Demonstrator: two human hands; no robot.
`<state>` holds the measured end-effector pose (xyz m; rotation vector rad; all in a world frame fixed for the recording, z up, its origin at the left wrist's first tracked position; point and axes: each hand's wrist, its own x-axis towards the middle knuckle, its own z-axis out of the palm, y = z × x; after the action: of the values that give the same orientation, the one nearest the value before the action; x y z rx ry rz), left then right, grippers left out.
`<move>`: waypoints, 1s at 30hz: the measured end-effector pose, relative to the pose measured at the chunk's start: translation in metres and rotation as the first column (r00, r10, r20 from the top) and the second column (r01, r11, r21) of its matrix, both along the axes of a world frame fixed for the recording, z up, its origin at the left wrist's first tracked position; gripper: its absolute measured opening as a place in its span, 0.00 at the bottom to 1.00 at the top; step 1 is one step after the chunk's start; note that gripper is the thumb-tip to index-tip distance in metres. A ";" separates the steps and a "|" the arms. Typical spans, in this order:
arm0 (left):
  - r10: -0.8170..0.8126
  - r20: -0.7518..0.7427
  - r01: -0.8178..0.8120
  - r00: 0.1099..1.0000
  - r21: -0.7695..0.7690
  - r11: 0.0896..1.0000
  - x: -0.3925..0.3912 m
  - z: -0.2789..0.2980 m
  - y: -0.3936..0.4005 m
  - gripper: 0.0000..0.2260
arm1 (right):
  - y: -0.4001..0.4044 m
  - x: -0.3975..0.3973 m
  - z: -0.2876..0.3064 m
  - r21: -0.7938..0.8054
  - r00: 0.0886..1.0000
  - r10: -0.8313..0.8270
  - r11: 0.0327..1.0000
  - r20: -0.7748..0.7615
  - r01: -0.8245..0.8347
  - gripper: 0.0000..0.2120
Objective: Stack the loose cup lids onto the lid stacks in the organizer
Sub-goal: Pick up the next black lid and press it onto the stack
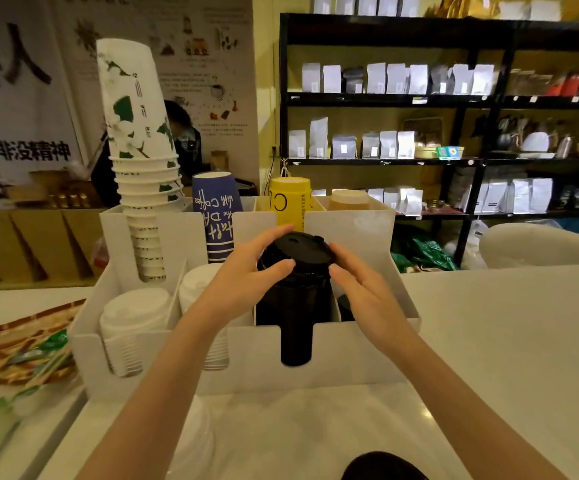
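A white organizer (350,355) stands on the counter. Its front row holds two white lid stacks (132,317) (198,289) and a tall black lid stack (296,306). A black lid (301,249) lies on top of the black stack. My left hand (250,271) grips the stack's left side, thumb against the top lid's rim. My right hand (360,285) touches the right side with fingers spread. A loose black lid (383,467) lies at the bottom edge, and loose white lids (198,441) lie near my left forearm.
The organizer's back row holds a tall leaning stack of white and green cups (139,161), blue cups (217,220), yellow cups (289,202) and brown cups (348,200). A tray with packets (21,351) sits at the left. Black shelves with bags (419,133) stand behind.
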<state>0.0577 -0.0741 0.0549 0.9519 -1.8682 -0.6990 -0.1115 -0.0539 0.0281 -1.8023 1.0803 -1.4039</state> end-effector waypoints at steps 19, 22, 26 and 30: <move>0.045 0.036 -0.049 0.998 0.113 0.992 0.007 -0.007 -0.010 0.29 | 0.004 0.008 -0.011 -0.320 0.902 -0.323 0.919 -0.287 0.228 0.23; 0.059 0.040 -0.062 0.997 0.100 0.993 0.004 -0.006 -0.009 0.29 | 0.002 0.009 -0.013 -0.336 0.894 -0.335 0.913 -0.299 0.230 0.23; 0.135 0.070 -0.136 0.988 0.010 0.991 -0.005 -0.012 -0.008 0.30 | 0.001 0.006 -0.015 -0.369 0.874 -0.369 0.896 -0.316 0.246 0.22; 0.211 0.080 -0.208 0.974 -0.036 0.977 -0.012 -0.017 -0.006 0.31 | 0.004 0.008 -0.019 -0.408 0.839 -0.415 0.875 -0.354 0.261 0.22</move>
<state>0.0455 -0.0799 0.0376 1.1564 -1.8111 -0.5122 -0.1031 -0.0504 0.0092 -2.3439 1.5265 -1.5078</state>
